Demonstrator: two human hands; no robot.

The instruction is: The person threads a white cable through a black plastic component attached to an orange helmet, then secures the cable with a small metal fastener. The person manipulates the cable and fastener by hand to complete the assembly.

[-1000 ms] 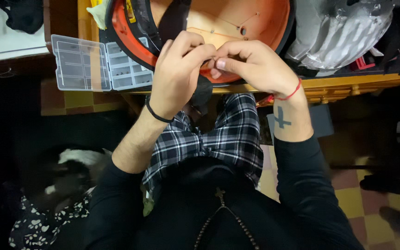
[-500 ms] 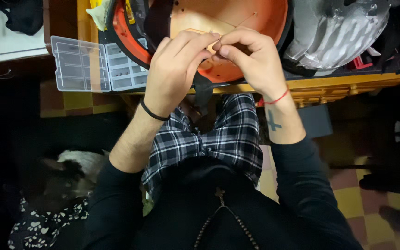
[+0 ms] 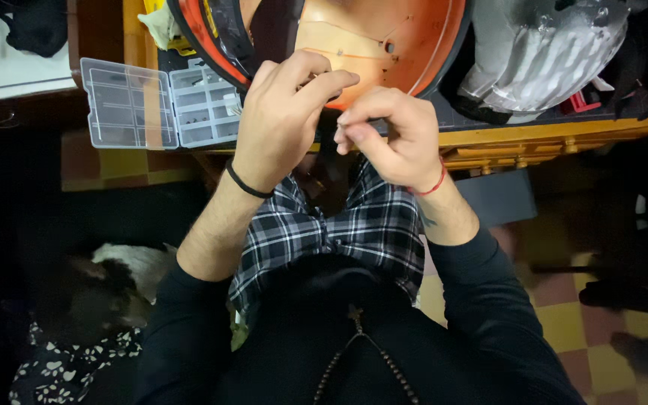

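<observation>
At centre, left hand curled, thumb and forefinger pinched together at the lower rim of the orange shell; any held item too small to tell. Right hand likewise pinched, just beside it. Left of them, a clear organiser lies open on the bench, its compartments holding small parts. Shell interior scuffed, with small holes.

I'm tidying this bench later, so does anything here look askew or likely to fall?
The clear compartment box lies open with its lid half past the wooden desk's edge, over the floor. Both hands, left hand and right hand, pinch something too small to identify before the orange shell.
</observation>
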